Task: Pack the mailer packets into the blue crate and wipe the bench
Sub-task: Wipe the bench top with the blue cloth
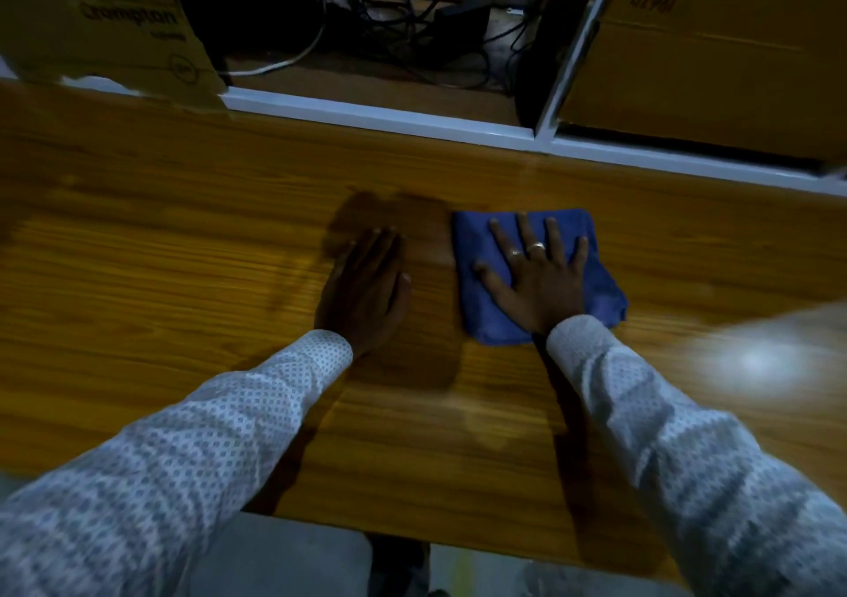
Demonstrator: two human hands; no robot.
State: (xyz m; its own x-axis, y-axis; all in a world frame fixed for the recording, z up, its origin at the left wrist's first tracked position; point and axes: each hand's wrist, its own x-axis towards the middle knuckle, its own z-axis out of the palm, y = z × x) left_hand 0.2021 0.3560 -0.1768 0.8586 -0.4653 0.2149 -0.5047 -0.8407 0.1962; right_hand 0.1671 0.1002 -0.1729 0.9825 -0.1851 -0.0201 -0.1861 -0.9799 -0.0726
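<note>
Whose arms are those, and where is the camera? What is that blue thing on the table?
There is no machine here. The arms belong to a person, and the camera sits on that person's head, looking down, so you see what they see.

The brown wood is a bench. The blue thing is a cloth for wiping it. The right hand lies flat on the cloth with its fingers spread, pressing it down rather than gripping it. The left hand rests flat on the bare wood beside the cloth and holds nothing.

Behind the bench are cardboard boxes and a dark gap full of cables. No packets or crate show in this picture.
</note>
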